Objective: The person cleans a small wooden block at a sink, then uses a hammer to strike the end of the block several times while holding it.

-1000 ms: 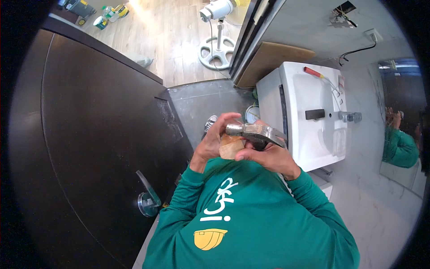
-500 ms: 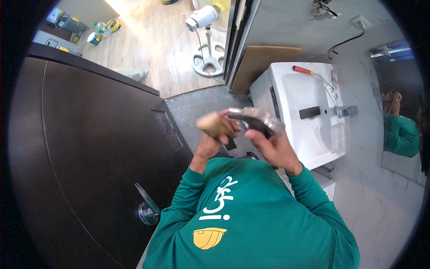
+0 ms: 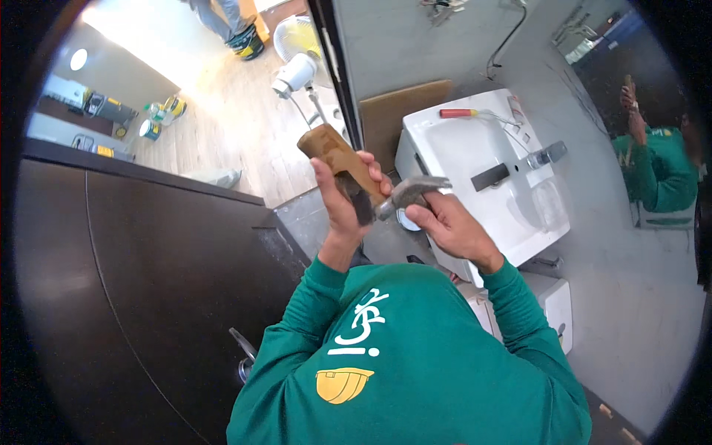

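Observation:
A claw hammer is gripped in my right hand, close below its head, with the claw pointing right. My left hand is closed round a brown block that looks wooden, its far end angled up and left. Along the block's near side lies a dark piece, partly hidden by my palm; its kind is unclear. The hammer's striking face sits at the near end of the block and dark piece. Whether it touches them I cannot tell.
A white washbasin with a faucet, a dark bar and a red-handled tool stands to the right. A dark door is at left. Beyond the doorway are a fan and a person's legs near a bucket.
The brown block has swung up, away from me, and the hammer has turned so its head meets the block's near end. The view has shifted, bringing a person's legs into sight.

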A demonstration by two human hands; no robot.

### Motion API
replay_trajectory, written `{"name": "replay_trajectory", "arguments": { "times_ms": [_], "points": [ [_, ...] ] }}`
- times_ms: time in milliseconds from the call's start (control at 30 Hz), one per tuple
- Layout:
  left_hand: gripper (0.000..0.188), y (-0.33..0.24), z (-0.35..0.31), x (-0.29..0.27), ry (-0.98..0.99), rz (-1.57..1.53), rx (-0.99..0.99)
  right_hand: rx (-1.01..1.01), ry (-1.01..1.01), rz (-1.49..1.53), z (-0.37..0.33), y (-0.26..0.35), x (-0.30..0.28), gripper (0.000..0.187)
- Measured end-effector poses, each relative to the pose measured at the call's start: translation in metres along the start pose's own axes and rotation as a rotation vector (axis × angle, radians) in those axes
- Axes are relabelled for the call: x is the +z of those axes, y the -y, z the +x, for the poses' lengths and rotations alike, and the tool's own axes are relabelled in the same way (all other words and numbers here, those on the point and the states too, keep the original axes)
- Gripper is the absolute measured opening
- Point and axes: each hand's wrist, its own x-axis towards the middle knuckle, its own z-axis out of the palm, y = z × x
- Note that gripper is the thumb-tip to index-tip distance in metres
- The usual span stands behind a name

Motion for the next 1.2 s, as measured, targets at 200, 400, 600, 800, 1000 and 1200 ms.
{"name": "replay_trajectory", "arguments": {
  "times_ms": [200,400,600,800,1000,1200],
  "points": [
    [0.088,0.013,0.005,0.015,0.001,0.127,-0.046,0.358,-0.412,0.467,-0.03,0.014,-0.03,0.04],
    [0.091,0.019,0.01,0.017,0.021,0.194,-0.125,0.234,-0.232,0.235,-0.053,0.008,-0.008,0.038],
    [0.097,0.023,0.015,0.027,0.057,0.29,-0.158,0.225,-0.38,0.191,-0.078,0.021,-0.018,0.037],
    [0.1,0.025,0.012,0.043,0.111,0.365,-0.234,0.08,-0.363,-0.08,-0.09,0.057,-0.01,0.037],
    [0.101,0.03,0.008,0.048,0.182,0.407,-0.374,-0.002,-0.261,-0.464,-0.101,0.066,0.004,0.042],
    [0.099,0.04,0.0,0.053,0.309,0.404,-0.539,0.042,-0.223,-0.548,-0.112,0.08,0.013,0.041]
  ]
}}
